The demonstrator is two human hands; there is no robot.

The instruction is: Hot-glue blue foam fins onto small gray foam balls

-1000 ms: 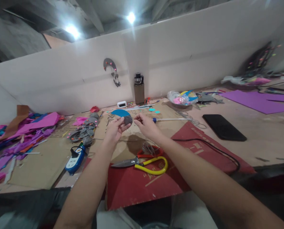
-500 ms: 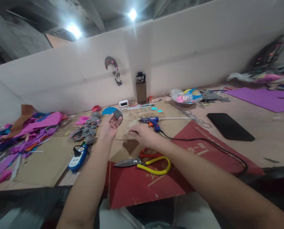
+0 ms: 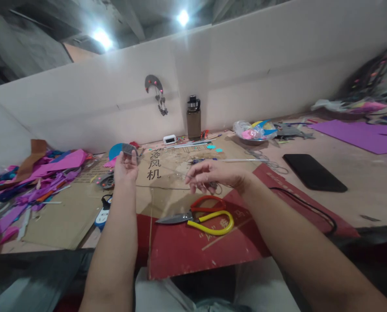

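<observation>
My left hand [image 3: 126, 168] is raised at the left with its fingers closed on a blue curved piece [image 3: 115, 151]. Grey yarn [image 3: 128, 150] covers the right end of that piece. A thin strand stretches across to my right hand [image 3: 211, 174], whose bent fingers appear to pinch it loosely. More yarn hangs in a loop under the right fingers. Just below lie scissors [image 3: 191, 216] with one red and one yellow handle. The glue gun [image 3: 195, 161] is mostly hidden behind my right hand.
Coloured scraps [image 3: 50, 173] and a power strip [image 3: 101, 217] lie left. Red-printed cardboard [image 3: 180, 255] covers the front. A bottle [image 3: 194, 123] stands by the wall, below a hanging grey crescent [image 3: 153, 82]. A black phone [image 3: 313, 172], a bowl [image 3: 253, 141] and purple sheets [image 3: 352, 136] lie right.
My left hand has moved left with the blue piece, and my right hand has moved right. The gap between them has widened, with the yarn strand drawn out across it.
</observation>
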